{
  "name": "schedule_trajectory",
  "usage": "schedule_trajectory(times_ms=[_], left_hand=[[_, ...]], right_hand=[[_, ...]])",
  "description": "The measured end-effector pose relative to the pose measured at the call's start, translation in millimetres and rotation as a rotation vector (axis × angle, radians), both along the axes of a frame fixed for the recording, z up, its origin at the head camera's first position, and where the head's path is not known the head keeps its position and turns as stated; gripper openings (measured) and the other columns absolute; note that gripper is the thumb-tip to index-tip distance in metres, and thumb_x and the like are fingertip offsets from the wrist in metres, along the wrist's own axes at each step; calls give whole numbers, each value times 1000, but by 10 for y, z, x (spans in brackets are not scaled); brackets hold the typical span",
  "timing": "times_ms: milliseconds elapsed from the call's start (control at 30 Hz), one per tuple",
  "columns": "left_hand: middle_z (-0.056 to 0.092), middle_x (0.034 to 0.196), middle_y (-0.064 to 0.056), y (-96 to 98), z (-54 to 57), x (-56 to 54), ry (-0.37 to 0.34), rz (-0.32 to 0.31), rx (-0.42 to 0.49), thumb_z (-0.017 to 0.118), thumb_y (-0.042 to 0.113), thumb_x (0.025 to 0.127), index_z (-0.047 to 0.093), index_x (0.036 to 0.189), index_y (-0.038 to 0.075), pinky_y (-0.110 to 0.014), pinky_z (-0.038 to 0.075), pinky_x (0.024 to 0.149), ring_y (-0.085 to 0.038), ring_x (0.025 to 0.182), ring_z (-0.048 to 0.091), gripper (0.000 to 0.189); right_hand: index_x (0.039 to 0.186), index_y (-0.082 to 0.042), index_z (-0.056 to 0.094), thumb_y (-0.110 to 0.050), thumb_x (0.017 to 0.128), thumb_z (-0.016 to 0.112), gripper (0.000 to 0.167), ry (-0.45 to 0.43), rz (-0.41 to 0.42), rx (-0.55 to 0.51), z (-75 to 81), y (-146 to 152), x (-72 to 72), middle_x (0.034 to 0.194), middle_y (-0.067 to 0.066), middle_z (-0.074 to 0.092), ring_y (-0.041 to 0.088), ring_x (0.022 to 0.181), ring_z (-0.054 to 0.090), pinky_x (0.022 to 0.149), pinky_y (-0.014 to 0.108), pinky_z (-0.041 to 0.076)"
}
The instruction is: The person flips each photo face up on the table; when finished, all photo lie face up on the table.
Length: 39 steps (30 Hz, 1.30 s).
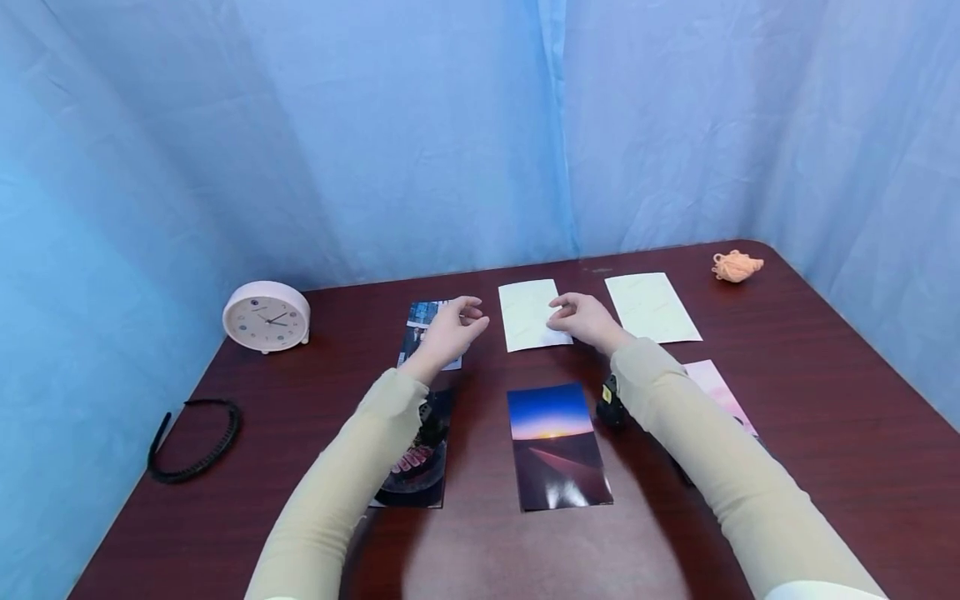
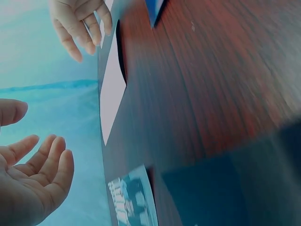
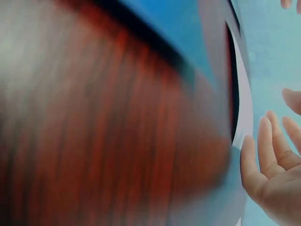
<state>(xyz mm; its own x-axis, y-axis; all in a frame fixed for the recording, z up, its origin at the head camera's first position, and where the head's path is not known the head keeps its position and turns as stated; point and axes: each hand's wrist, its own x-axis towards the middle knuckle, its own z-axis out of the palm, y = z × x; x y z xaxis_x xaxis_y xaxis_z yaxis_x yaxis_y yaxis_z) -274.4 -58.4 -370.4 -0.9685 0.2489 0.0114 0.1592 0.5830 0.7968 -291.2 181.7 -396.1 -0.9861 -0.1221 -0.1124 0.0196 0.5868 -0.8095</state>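
Two bare hands, fingers loosely bent, neither holding anything we can see. Left hand (image 1: 452, 327): over the small bluish print (image 1: 418, 325), part of which it hides from us in the head view. Right hand (image 1: 588, 318): over the right edge of the middle white sheet (image 1: 525, 317); whether it touches, we cannot tell. Back row: we place that sheet between the bluish print and a second white sheet (image 1: 652, 307). Front row, three prints: a dark print (image 1: 420, 483), partly behind the left sleeve (image 1: 352, 467); a sunset print (image 1: 558, 446), glossy; a pink print (image 1: 716, 387), partly behind the right sleeve (image 1: 712, 450). Left side: one round clock (image 1: 267, 318); nearer us, one black headband (image 1: 232, 429). Far right corner: one peach yarn bundle (image 1: 737, 266). Support: dark reddish table (image 1: 847, 400); behind, we record blue curtains (image 1: 420, 125).
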Motion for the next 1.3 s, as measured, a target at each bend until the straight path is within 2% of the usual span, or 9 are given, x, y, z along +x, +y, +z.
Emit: schedule_trajectory(times_ms=[233,567,933,1300], left_hand=[[57,124,-16,155,-29,-60,-27,-6,20,59,22,94,46,136,3,-40,49,94,-28,116,55,48],[56,123,-17,291,-139,-158,-66,6,91,58,21,94,46,135,1,-40,48,96,-28,116,55,46],[46,139,-18,314,-254,-151,-146,-25,-5,61,25,92,39,141,4,-43,41,104,-31,126,48,57],[44,142,-19,332,-303,-185,-219,-87,-12,65,19,90,31,145,0,-39,39,106,-29,129,46,67]], right_hand=[[128,3,52,-14,90,62,43,55,2,68,-32,53,-28,116,24,61,35,108,56,97,45,43],[127,2,52,-16,88,63,44,53,11,144,-19,50,-14,125,26,54,37,114,51,99,48,41],[133,1,48,-21,86,66,54,41,42,242,-46,26,-28,130,27,50,38,120,47,104,49,37],[139,2,42,-21,86,66,63,28,86,248,-32,5,-22,134,27,49,38,125,46,108,48,34]])
